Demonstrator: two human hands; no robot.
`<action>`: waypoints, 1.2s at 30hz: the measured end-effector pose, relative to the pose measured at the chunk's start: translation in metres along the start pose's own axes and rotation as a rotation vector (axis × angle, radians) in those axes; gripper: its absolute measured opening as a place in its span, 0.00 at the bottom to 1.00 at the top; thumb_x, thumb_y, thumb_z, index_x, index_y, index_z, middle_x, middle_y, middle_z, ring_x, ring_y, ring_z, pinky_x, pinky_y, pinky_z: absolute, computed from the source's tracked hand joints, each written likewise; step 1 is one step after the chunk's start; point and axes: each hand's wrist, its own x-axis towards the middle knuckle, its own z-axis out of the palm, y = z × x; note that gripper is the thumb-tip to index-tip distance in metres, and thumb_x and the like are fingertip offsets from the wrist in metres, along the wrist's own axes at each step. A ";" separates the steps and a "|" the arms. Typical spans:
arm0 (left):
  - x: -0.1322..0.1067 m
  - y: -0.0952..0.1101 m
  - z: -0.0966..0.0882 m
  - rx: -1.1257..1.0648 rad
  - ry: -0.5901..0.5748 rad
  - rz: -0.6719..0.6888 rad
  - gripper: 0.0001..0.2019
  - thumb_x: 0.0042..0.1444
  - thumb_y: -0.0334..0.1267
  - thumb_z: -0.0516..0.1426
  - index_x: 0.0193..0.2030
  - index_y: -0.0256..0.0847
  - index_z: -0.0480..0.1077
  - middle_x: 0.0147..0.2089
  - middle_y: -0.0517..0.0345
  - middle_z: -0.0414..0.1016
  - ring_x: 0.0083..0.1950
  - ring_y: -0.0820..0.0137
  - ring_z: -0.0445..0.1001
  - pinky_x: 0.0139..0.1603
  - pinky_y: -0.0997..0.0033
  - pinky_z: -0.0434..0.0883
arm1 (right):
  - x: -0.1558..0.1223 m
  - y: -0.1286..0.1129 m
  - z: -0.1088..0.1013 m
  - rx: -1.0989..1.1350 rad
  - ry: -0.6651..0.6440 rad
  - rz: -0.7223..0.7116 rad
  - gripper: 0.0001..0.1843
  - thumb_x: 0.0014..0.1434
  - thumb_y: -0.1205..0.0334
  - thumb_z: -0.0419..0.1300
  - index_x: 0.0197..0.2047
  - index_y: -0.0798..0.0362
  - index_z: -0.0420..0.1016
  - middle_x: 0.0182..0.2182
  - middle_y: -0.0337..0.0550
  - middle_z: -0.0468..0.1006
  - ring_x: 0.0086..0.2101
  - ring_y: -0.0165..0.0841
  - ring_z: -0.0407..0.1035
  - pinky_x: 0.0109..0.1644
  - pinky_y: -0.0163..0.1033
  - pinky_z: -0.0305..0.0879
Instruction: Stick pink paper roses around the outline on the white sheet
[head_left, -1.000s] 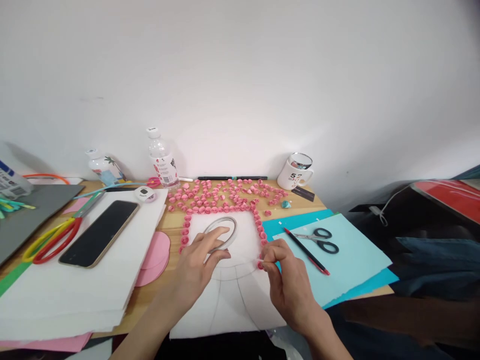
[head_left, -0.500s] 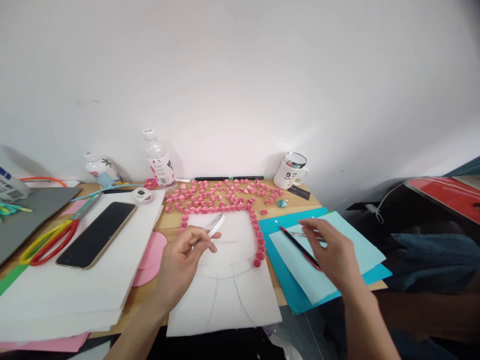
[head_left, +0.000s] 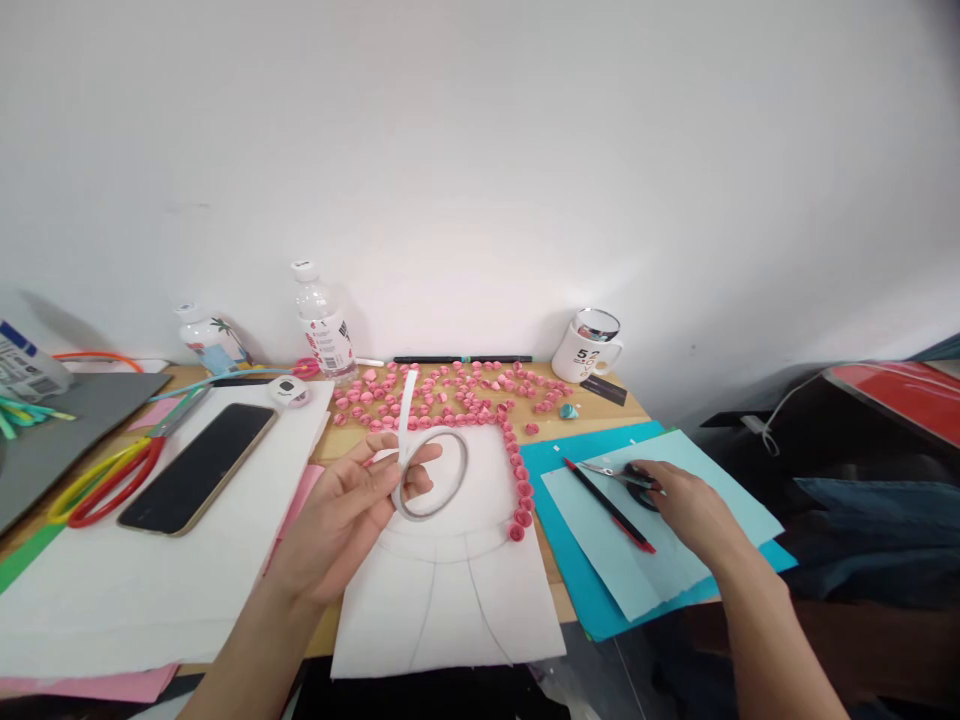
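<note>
My left hand (head_left: pixel 360 500) pinches a narrow roll of white tape (head_left: pixel 463 470), whose loose end sticks straight up. The roll hangs over a white sheet (head_left: pixel 450 610) with pencil curves drawn on it. Rolled pink paper flowers (head_left: pixel 519 475) line the sheet's top and right edge; my left hand hides part of its left side. On the right, my right hand (head_left: pixel 682 505) has its fingers on the black handles of small scissors (head_left: pixel 619 474), which lie on light blue paper (head_left: pixel 652 585). A black and red pen (head_left: pixel 609 505) lies just left of them.
Many loose pink flowers (head_left: pixel 442 385) are spread behind the sheet. A mug (head_left: pixel 577 355) and a bottle (head_left: pixel 326 335) stand by the wall. To the left, a phone (head_left: pixel 199 470) and large scissors (head_left: pixel 112 480) rest on stacked white paper (head_left: pixel 150 600).
My left hand has turned, so the tape roll now faces me with its end upright. My right hand has moved slightly right and down, and the scissors' handles now show beneath its fingers.
</note>
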 end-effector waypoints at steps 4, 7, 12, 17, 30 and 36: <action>-0.001 -0.002 -0.004 0.164 -0.014 0.076 0.13 0.52 0.34 0.62 0.44 0.40 0.66 0.48 0.47 0.76 0.35 0.71 0.75 0.36 0.71 0.70 | -0.006 0.006 -0.009 0.196 0.041 0.063 0.21 0.57 0.63 0.48 0.53 0.50 0.70 0.38 0.48 0.76 0.34 0.40 0.72 0.33 0.42 0.67; -0.003 -0.006 -0.007 0.317 -0.023 0.172 0.10 0.55 0.36 0.59 0.43 0.40 0.64 0.46 0.48 0.77 0.33 0.69 0.77 0.33 0.71 0.70 | -0.014 0.006 -0.017 0.528 0.225 0.110 0.22 0.57 0.57 0.53 0.55 0.47 0.68 0.40 0.47 0.74 0.36 0.39 0.71 0.37 0.42 0.70; -0.005 -0.011 -0.004 0.369 -0.067 0.204 0.08 0.58 0.37 0.57 0.42 0.40 0.62 0.42 0.50 0.78 0.30 0.69 0.77 0.31 0.69 0.71 | -0.022 -0.033 -0.036 1.246 0.363 0.074 0.26 0.56 0.50 0.59 0.58 0.43 0.63 0.41 0.47 0.73 0.41 0.40 0.70 0.45 0.48 0.70; -0.006 -0.012 -0.002 0.319 -0.033 0.173 0.08 0.58 0.38 0.57 0.35 0.41 0.59 0.32 0.58 0.77 0.26 0.71 0.76 0.29 0.70 0.71 | -0.031 -0.097 -0.048 1.566 0.176 -0.134 0.20 0.58 0.50 0.58 0.54 0.42 0.66 0.38 0.44 0.72 0.34 0.34 0.70 0.46 0.51 0.69; -0.014 -0.008 -0.003 0.409 -0.115 0.191 0.10 0.58 0.35 0.57 0.44 0.43 0.61 0.44 0.52 0.76 0.41 0.62 0.79 0.44 0.61 0.74 | -0.049 -0.198 -0.061 1.216 0.026 -0.404 0.16 0.51 0.57 0.67 0.42 0.47 0.69 0.37 0.43 0.74 0.41 0.38 0.69 0.47 0.45 0.68; -0.015 -0.017 -0.004 0.734 -0.150 0.276 0.06 0.62 0.35 0.51 0.45 0.44 0.66 0.41 0.55 0.75 0.40 0.69 0.77 0.40 0.71 0.73 | -0.042 -0.226 -0.068 1.353 0.380 -0.422 0.15 0.52 0.67 0.66 0.39 0.47 0.64 0.40 0.42 0.77 0.39 0.36 0.73 0.48 0.48 0.68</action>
